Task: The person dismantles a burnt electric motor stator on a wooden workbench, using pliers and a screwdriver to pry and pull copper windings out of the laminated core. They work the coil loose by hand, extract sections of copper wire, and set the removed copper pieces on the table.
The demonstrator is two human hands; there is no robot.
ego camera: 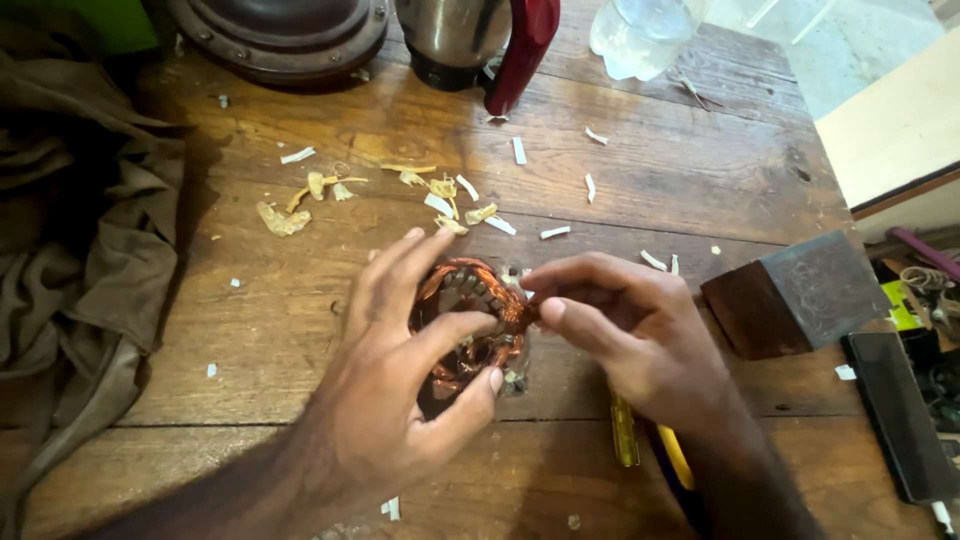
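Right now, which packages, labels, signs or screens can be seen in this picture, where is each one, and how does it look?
Dark flat device: lies on the table's right edge, below the dark wooden block; long black rectangle that may be a screen, unlit.
Yellow-green label or tag: far right, among clutter beside the block; small, partly hidden.
Clear plastic bottle: top centre of the wooden table; no label visible.
No signs in view.

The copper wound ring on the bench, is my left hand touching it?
Touching. The head view shows the left hand wrapped over the copper wound ring, thumb pressed against its near edge.
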